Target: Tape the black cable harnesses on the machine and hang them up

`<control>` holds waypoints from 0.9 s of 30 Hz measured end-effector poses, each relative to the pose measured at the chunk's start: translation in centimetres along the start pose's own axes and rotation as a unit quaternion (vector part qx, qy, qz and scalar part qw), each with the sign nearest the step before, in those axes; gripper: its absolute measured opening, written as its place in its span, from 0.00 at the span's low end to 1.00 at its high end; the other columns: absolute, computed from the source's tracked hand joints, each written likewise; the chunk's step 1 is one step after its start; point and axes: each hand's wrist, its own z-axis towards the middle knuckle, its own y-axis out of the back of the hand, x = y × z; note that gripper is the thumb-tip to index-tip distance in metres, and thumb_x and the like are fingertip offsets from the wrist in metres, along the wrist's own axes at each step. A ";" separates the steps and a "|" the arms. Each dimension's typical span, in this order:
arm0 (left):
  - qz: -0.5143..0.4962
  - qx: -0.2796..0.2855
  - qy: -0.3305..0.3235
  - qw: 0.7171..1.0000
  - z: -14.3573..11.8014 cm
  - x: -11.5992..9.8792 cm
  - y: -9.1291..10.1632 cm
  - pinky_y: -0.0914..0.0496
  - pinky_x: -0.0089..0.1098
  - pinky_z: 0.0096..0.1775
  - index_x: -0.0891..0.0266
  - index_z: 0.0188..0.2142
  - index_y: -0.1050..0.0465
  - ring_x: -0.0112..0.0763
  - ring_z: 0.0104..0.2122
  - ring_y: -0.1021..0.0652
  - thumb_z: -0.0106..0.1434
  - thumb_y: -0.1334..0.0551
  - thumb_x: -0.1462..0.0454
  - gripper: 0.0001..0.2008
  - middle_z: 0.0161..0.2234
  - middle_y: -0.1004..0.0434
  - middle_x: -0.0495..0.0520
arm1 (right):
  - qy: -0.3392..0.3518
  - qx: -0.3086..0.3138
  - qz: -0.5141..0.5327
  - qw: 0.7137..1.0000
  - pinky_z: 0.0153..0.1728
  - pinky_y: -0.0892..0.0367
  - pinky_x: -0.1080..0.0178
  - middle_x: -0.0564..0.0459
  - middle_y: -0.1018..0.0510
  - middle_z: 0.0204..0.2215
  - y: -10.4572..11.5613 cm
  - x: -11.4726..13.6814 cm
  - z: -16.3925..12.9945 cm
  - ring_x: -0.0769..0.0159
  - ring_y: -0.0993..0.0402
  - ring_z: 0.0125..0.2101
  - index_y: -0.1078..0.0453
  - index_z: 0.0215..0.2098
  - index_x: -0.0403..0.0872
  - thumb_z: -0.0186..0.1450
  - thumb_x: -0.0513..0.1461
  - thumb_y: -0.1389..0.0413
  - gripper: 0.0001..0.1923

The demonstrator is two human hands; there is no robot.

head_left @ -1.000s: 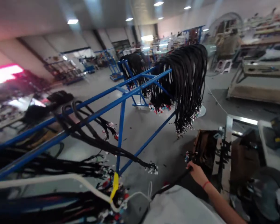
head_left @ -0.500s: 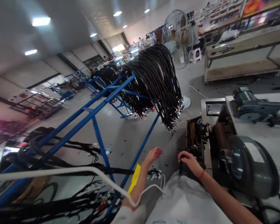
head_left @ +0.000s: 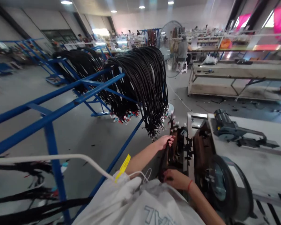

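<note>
My left hand point(head_left: 166, 141) is closed round a bundle of black cables point(head_left: 172, 120), whose pale-tipped ends stick up beyond the fingers. Nearer my body, my right hand point(head_left: 176, 179), with a red band at the wrist, has its fingers curled on a dark part of what looks like the same bundle; blur hides the exact hold. Both hands are over the left side of a brown metal trough point(head_left: 175, 150) beside the machine. Ahead of my left hand, many black cables point(head_left: 140, 72) hang over a blue rack point(head_left: 84, 101), their ends showing small white and red connectors.
A grey machine with a round dark housing point(head_left: 233, 184) and a motor point(head_left: 222, 118) stands on the white bench point(head_left: 259, 165) at right. A white hose point(head_left: 84, 157) with a yellow tag point(head_left: 123, 167) crosses at left. Behind are a fan point(head_left: 170, 40), a long table point(head_left: 236, 70) and a seated person point(head_left: 182, 50).
My view has levelled and swung right. My left hand has moved from empty air, open, to the trough and closed on the cables. My right hand has come closer to my body.
</note>
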 end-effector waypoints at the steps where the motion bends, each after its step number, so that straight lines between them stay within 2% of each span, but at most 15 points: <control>1: 0.028 0.021 -0.012 0.999 -0.7 -1.1 -0.9 0.47 0.17 0.17 0.66 0.34 0.35 0.17 0.14 0.44 0.68 0.46 0.65 0.07 0.20 0.44 0.41 | -0.015 -0.059 0.059 0.996 0.45 0.33 0.61 0.48 0.21 0.38 1.7 0.1 -0.3 0.62 0.26 0.41 0.23 0.40 0.47 0.58 0.37 0.44 0.13; 3: 0.089 0.092 -0.014 0.992 -2.4 -2.6 -2.8 0.51 0.17 0.16 0.63 0.32 0.37 0.17 0.13 0.48 0.68 0.44 0.57 0.12 0.19 0.49 0.40 | -0.016 -0.204 0.179 0.962 0.47 0.32 0.56 0.45 0.24 0.47 5.6 1.4 -1.1 0.59 0.27 0.45 0.29 0.52 0.47 0.60 0.45 0.42 0.23; 5: 0.132 0.185 0.024 0.974 -3.9 -3.4 -4.3 0.55 0.18 0.15 0.61 0.28 0.41 0.18 0.13 0.53 0.65 0.43 0.49 0.20 0.17 0.53 0.38 | 0.051 -0.316 0.275 0.907 0.52 0.36 0.52 0.44 0.30 0.56 9.4 4.1 -2.1 0.55 0.31 0.52 0.34 0.58 0.51 0.59 0.50 0.40 0.30; 7: 0.141 0.274 0.095 0.947 -4.8 -3.5 -5.1 0.58 0.20 0.14 0.60 0.25 0.44 0.19 0.13 0.56 0.62 0.43 0.44 0.24 0.16 0.57 0.38 | 0.146 -0.370 0.337 0.853 0.55 0.39 0.49 0.45 0.32 0.58 12.5 7.3 -3.0 0.53 0.33 0.54 0.34 0.57 0.53 0.57 0.54 0.39 0.33; 10: 0.139 0.361 0.217 0.896 -4.9 -3.2 -5.2 0.60 0.22 0.13 0.59 0.22 0.46 0.20 0.12 0.59 0.64 0.47 0.46 0.24 0.14 0.61 0.38 | 0.201 -0.382 0.380 0.818 0.50 0.34 0.53 0.48 0.26 0.51 14.7 11.0 -3.5 0.55 0.28 0.47 0.29 0.51 0.54 0.50 0.56 0.35 0.34; 12: 0.140 0.394 0.300 0.857 -4.4 -3.0 -5.1 0.61 0.23 0.12 0.59 0.21 0.47 0.20 0.11 0.60 0.66 0.49 0.47 0.24 0.14 0.63 0.39 | 0.212 -0.395 0.393 0.803 0.39 0.29 0.57 0.52 0.22 0.38 14.7 12.0 -3.3 0.61 0.26 0.35 0.28 0.45 0.55 0.45 0.56 0.32 0.32; 13: 0.138 0.404 0.335 0.840 -4.1 -2.9 -5.2 0.61 0.23 0.12 0.59 0.20 0.46 0.20 0.11 0.61 0.67 0.50 0.48 0.24 0.14 0.64 0.38 | 0.223 -0.410 0.396 0.791 0.33 0.30 0.59 0.55 0.24 0.30 14.3 12.2 -3.1 0.64 0.28 0.28 0.27 0.40 0.55 0.44 0.57 0.32 0.29; 15: 0.127 0.415 0.383 0.815 -3.8 -2.6 -5.9 0.61 0.22 0.11 0.60 0.22 0.42 0.20 0.10 0.60 0.67 0.50 0.50 0.22 0.14 0.62 0.39 | 0.241 -0.441 0.397 0.768 0.24 0.34 0.63 0.61 0.35 0.17 13.1 12.1 -2.7 0.70 0.37 0.18 0.32 0.29 0.53 0.45 0.59 0.33 0.25; 16: 0.119 0.414 0.396 0.811 -3.8 -2.4 -6.4 0.61 0.22 0.11 0.61 0.24 0.39 0.20 0.10 0.59 0.67 0.51 0.51 0.20 0.14 0.60 0.40 | 0.246 -0.455 0.399 0.757 0.22 0.35 0.64 0.63 0.40 0.13 12.4 11.9 -2.6 0.71 0.41 0.16 0.35 0.24 0.52 0.47 0.59 0.34 0.24; 19: 0.080 0.383 0.401 0.828 -4.1 -0.9 -8.4 0.64 0.20 0.11 0.63 0.33 0.33 0.19 0.11 0.59 0.69 0.52 0.57 0.16 0.16 0.54 0.41 | 0.233 -0.488 0.419 0.730 0.21 0.37 0.65 0.64 0.46 0.11 10.8 11.5 -2.6 0.72 0.44 0.14 0.41 0.20 0.50 0.52 0.58 0.37 0.25; 23: 0.032 0.335 0.391 0.857 -4.7 1.7 -10.2 0.66 0.19 0.11 0.64 0.34 0.33 0.19 0.13 0.61 0.70 0.53 0.60 0.15 0.17 0.56 0.40 | 0.183 -0.542 0.460 0.679 0.21 0.36 0.67 0.61 0.33 0.19 10.0 10.4 -3.5 0.72 0.37 0.19 0.34 0.27 0.51 0.53 0.53 0.37 0.17; 25: 0.026 0.335 0.399 0.853 -4.7 2.7 -10.5 0.65 0.19 0.12 0.64 0.33 0.34 0.19 0.13 0.60 0.70 0.51 0.60 0.14 0.17 0.57 0.40 | 0.172 -0.543 0.472 0.673 0.20 0.37 0.67 0.60 0.30 0.22 10.0 9.7 -4.2 0.72 0.36 0.20 0.32 0.30 0.51 0.51 0.51 0.37 0.16; 27: 0.033 0.343 0.403 0.848 -4.5 3.6 -10.8 0.65 0.20 0.12 0.63 0.31 0.35 0.19 0.13 0.59 0.69 0.49 0.58 0.14 0.17 0.57 0.40 | 0.178 -0.534 0.469 0.680 0.18 0.37 0.67 0.61 0.30 0.20 10.0 9.4 -5.1 0.72 0.37 0.17 0.31 0.30 0.51 0.50 0.51 0.38 0.16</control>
